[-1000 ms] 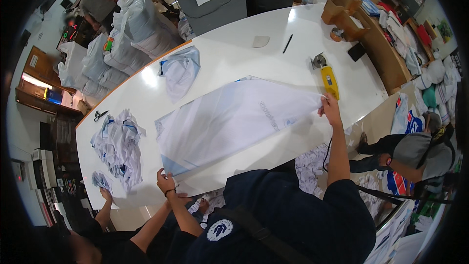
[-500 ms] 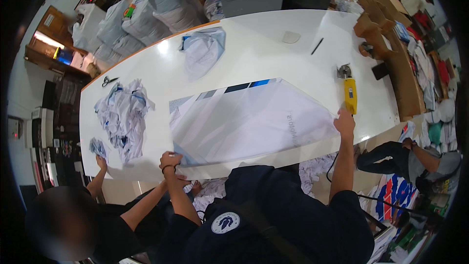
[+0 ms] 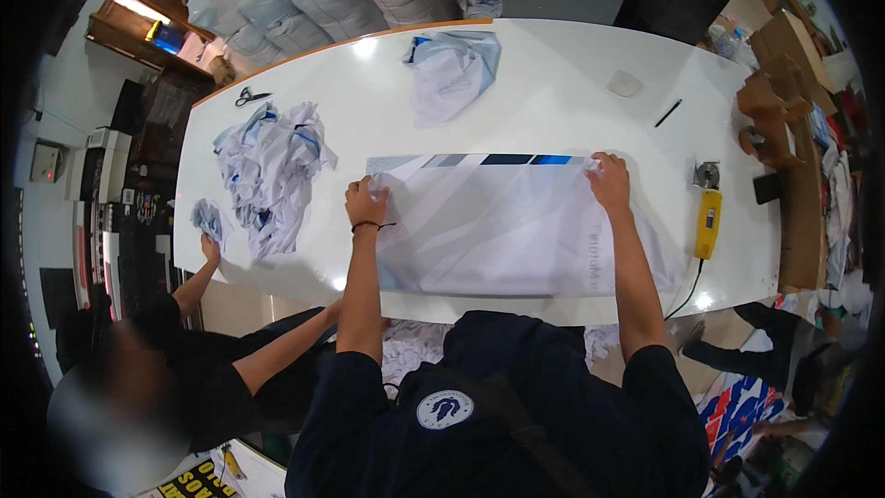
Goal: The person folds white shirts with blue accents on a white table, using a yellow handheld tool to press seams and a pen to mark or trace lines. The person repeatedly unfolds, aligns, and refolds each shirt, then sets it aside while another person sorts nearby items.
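A broad sheet of white fabric (image 3: pixel 498 231) lies across the table in front of me, with grey, black and blue blocks along its far edge. My left hand (image 3: pixel 367 203) pinches its left edge near the far left corner. At the far right part of that edge, just past the blue block, my right hand (image 3: pixel 608 182) has its fingers closed on the cloth. A yellow electric fabric cutter (image 3: pixel 708 221) with a metal head and black cord lies right of the fabric, apart from both hands.
A heap of white and blue cloth (image 3: pixel 275 175) sits at left, with scissors (image 3: pixel 252 96) beyond it. A smaller cloth bundle (image 3: pixel 452 74), a pale flat piece (image 3: pixel 624 83) and a black pen (image 3: pixel 668 112) lie farther back. A co-worker's hand (image 3: pixel 211 249) holds cloth at the left edge.
My right hand has left the cutter's rear end and moved left onto the fabric's far edge. My left hand has gone from the near left corner to the far left. The view has shifted.
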A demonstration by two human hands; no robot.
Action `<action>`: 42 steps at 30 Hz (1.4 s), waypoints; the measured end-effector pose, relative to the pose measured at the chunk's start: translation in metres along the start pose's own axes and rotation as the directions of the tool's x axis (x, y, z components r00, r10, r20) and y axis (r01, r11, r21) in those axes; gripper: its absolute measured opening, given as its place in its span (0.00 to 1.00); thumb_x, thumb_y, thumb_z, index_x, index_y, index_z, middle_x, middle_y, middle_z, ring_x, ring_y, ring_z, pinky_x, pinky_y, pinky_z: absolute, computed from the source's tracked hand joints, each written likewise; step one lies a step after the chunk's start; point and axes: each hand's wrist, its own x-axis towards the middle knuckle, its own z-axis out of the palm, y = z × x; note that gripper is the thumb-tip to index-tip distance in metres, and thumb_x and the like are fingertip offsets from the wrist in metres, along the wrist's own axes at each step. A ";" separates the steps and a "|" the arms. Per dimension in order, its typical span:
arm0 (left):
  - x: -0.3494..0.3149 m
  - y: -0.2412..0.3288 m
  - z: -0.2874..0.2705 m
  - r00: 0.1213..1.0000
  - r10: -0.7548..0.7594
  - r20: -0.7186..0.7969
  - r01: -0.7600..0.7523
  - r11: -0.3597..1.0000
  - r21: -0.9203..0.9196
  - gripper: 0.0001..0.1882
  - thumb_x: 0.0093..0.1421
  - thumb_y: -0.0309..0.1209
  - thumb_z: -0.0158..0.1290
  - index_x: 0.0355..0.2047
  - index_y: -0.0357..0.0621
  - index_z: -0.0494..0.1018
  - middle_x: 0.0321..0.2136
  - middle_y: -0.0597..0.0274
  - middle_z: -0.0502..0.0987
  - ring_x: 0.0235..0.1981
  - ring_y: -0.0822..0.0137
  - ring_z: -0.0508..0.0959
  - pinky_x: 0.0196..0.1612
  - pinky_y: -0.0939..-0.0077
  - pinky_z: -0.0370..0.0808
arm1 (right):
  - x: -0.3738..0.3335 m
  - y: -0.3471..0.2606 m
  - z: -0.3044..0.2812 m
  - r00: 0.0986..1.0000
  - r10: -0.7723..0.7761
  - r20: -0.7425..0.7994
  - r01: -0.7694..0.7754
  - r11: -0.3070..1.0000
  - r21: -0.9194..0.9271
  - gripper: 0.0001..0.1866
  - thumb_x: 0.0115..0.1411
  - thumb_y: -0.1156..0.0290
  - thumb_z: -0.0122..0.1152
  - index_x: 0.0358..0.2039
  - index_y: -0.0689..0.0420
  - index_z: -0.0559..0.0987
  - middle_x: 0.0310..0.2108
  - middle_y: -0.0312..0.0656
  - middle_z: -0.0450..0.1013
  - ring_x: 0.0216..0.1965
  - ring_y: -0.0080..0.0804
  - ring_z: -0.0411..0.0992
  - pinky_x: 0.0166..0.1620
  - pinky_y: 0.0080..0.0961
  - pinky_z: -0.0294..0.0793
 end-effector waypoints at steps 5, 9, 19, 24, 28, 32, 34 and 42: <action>0.021 -0.003 0.002 0.998 0.067 0.004 -0.067 0.995 0.071 0.10 0.56 0.37 0.62 0.35 0.47 0.79 0.39 0.57 0.79 0.44 0.50 0.75 0.45 0.53 0.74 | 0.010 0.008 0.000 0.983 0.056 0.176 -0.047 0.997 -0.054 0.07 0.53 0.69 0.68 0.31 0.55 0.79 0.33 0.42 0.75 0.41 0.44 0.71 0.44 0.42 0.72; 0.033 -0.011 0.000 0.989 0.122 -0.079 -0.129 0.988 -0.085 0.10 0.58 0.35 0.61 0.34 0.43 0.79 0.34 0.53 0.80 0.39 0.49 0.78 0.43 0.55 0.75 | 0.007 0.010 -0.003 0.994 0.037 0.106 -0.036 0.999 -0.007 0.06 0.55 0.70 0.66 0.30 0.55 0.78 0.31 0.41 0.75 0.39 0.44 0.72 0.43 0.42 0.72; 0.053 -0.002 0.007 0.990 0.124 -0.065 -0.139 0.934 -0.331 0.11 0.62 0.33 0.57 0.33 0.36 0.77 0.32 0.48 0.81 0.34 0.47 0.81 0.38 0.61 0.76 | 0.018 0.018 -0.001 0.980 0.111 0.168 -0.111 0.994 -0.007 0.07 0.57 0.68 0.65 0.31 0.54 0.76 0.28 0.42 0.77 0.36 0.44 0.76 0.41 0.42 0.71; 0.059 -0.006 0.018 0.993 0.107 -0.048 -0.116 0.949 -0.294 0.12 0.62 0.35 0.58 0.34 0.37 0.77 0.32 0.49 0.81 0.35 0.47 0.80 0.38 0.61 0.76 | 0.024 0.016 -0.004 0.978 0.079 0.193 -0.061 0.993 -0.101 0.07 0.58 0.67 0.63 0.32 0.53 0.75 0.29 0.41 0.77 0.35 0.44 0.76 0.39 0.43 0.70; 0.062 -0.006 0.022 0.996 0.079 -0.033 -0.084 0.969 -0.231 0.12 0.62 0.37 0.58 0.34 0.39 0.78 0.32 0.49 0.81 0.35 0.48 0.80 0.39 0.61 0.76 | 0.025 0.012 -0.007 0.973 0.090 0.213 -0.071 0.993 -0.095 0.07 0.59 0.66 0.63 0.31 0.53 0.75 0.28 0.41 0.76 0.35 0.44 0.76 0.39 0.43 0.70; 0.066 -0.010 0.023 0.993 0.107 -0.049 -0.115 0.964 -0.240 0.13 0.61 0.38 0.59 0.37 0.40 0.78 0.34 0.50 0.80 0.37 0.49 0.80 0.40 0.60 0.76 | 0.025 0.012 -0.006 0.975 0.079 0.208 -0.056 0.992 -0.113 0.07 0.59 0.66 0.63 0.32 0.53 0.75 0.29 0.41 0.76 0.36 0.44 0.76 0.39 0.43 0.69; 0.064 -0.010 0.022 0.999 0.037 0.004 -0.034 0.957 -0.289 0.16 0.60 0.40 0.60 0.40 0.40 0.77 0.38 0.49 0.79 0.41 0.49 0.79 0.44 0.59 0.76 | 0.024 0.009 -0.006 0.976 0.088 0.200 -0.064 0.990 -0.124 0.07 0.59 0.65 0.63 0.34 0.52 0.76 0.32 0.42 0.76 0.38 0.44 0.74 0.41 0.43 0.69; 0.013 0.014 0.004 0.966 -0.260 0.009 0.257 0.960 0.114 0.29 0.56 0.50 0.62 0.49 0.42 0.73 0.46 0.48 0.73 0.52 0.47 0.70 0.53 0.55 0.71 | -0.061 -0.030 -0.003 0.993 -0.119 0.010 0.120 0.985 -0.122 0.12 0.58 0.66 0.62 0.42 0.54 0.76 0.38 0.44 0.69 0.41 0.44 0.69 0.44 0.42 0.65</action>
